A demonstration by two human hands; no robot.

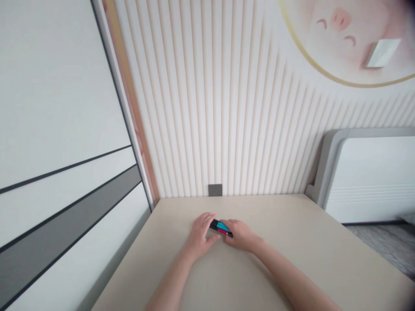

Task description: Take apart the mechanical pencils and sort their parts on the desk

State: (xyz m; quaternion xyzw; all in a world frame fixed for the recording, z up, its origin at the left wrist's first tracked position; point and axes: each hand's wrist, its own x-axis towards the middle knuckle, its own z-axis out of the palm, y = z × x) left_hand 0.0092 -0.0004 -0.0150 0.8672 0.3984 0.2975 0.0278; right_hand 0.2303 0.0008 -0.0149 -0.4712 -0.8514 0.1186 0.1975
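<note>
A small bundle of pens (223, 226) in black, teal and red lies at a slant low over the table (227, 276), or on it; I cannot tell which. My right hand (241, 235) is closed around the bundle's right part, with the fingers over the top and the thumb on the near side. At the black left end is my left hand (201, 237), its thumb stretched apart from the curved fingers. The left fingertips are close to that black end; whether they touch it is hard to see. Some of the pens are hidden under the right hand.
Behind the table rises a ribbed cream wall (194, 108) with a dark socket (215, 190) just above the tabletop. A white and grey cabinet (65, 172) stands on the left. To the right is a bed headboard (372, 172) in white and grey.
</note>
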